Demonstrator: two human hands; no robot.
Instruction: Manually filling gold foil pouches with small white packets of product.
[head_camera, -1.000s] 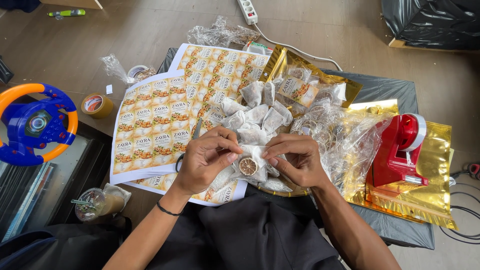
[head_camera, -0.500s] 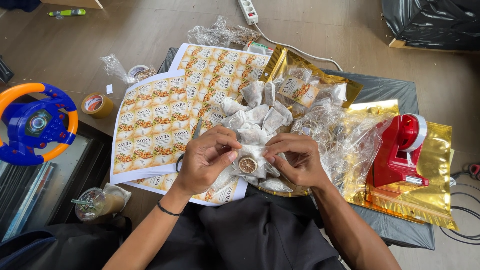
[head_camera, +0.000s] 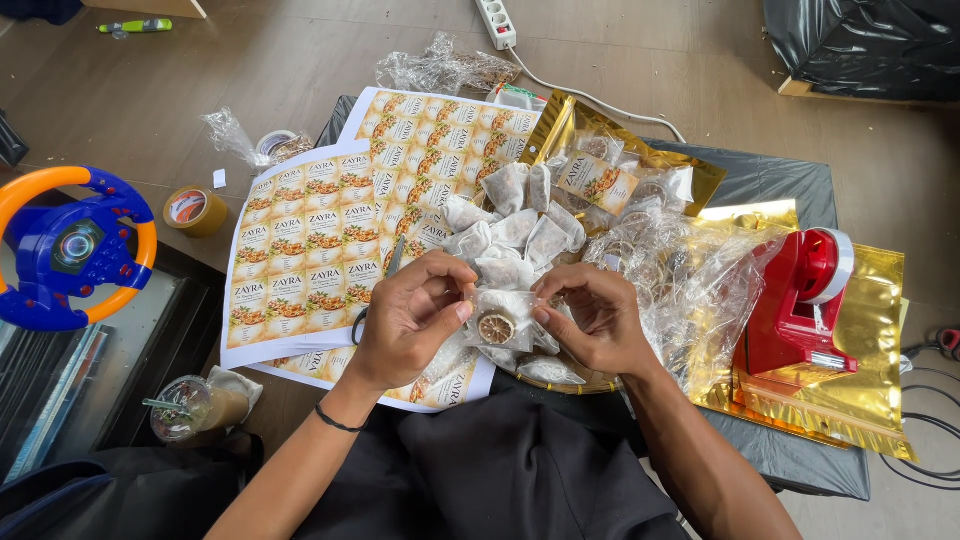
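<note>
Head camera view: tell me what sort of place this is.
Probably a home packing spot on the floor, not a factory. Sticker label sheets, a pile of small filled sachets and a red tape dispenser surround the hands, while a toy steering wheel lies beside them.

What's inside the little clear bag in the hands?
The little clear bag holds a round dried citrus slice. The left hand and right hand cover its edges, so anything else inside stays hidden.

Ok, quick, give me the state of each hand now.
Left hand: closed, pinching the clear packet with a dried citrus slice.
Right hand: closed, pinching the same packet.
</note>
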